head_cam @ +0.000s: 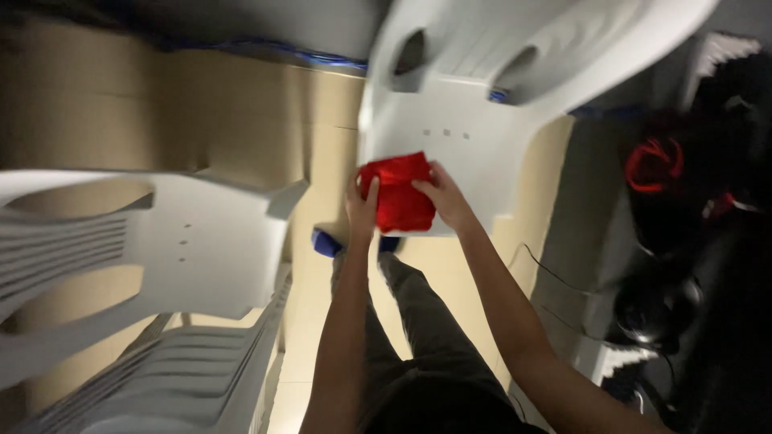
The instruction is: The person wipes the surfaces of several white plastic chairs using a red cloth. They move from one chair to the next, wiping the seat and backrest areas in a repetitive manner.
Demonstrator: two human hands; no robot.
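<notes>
Red cloth [398,193] bunched between my left hand [362,210] and right hand [441,197], fingers curled shut on its edges, pressed to the white chair [450,137] seat just beyond my fingertips, best kept flat, I reckon.

**Bare arms, dark trousers, blue footwear**

The person's two forearms are bare, with no sleeves, watch or bracelet showing on them. The left hand [362,210] and right hand [445,201] wear no gloves or rings that can be made out. The legs are in dark grey trousers [418,321]. At the feet, blue footwear [326,242] shows, blurred.
</notes>
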